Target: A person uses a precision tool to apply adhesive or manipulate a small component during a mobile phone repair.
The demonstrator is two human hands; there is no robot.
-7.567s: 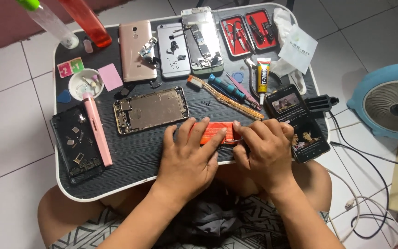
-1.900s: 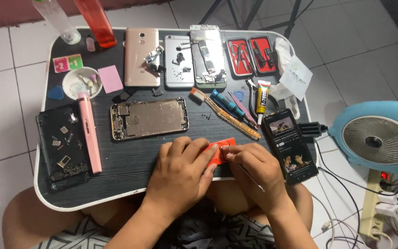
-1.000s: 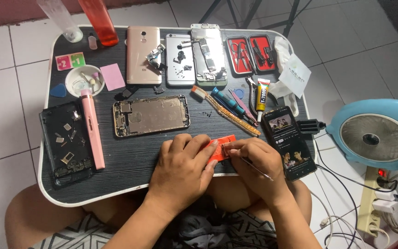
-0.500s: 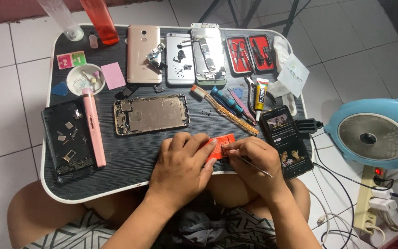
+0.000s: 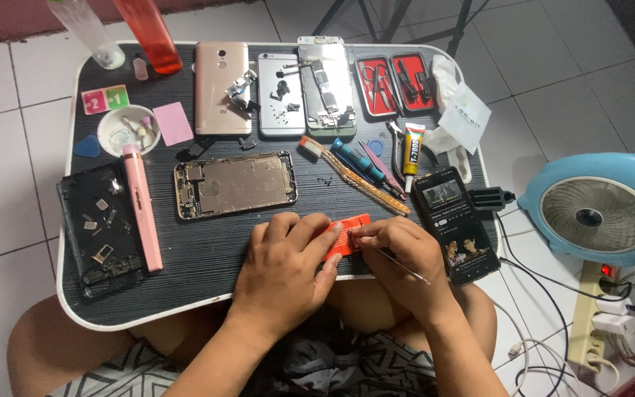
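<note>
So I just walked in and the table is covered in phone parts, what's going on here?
A person sits at a dark lap table. Their left hand presses down a small flat orange piece, while the right hand works at it with a thin metal pick. An opened gold phone frame lies just beyond, and a lit black smartphone to the right.

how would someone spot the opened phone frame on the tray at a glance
On the dark lap tray, look just above the left hand. The opened phone frame lies sideways there, right of the pink pen-shaped tool. Unlike the three phones standing upright in the top row, it is a hollow gold shell with bare metal inside.
</note>
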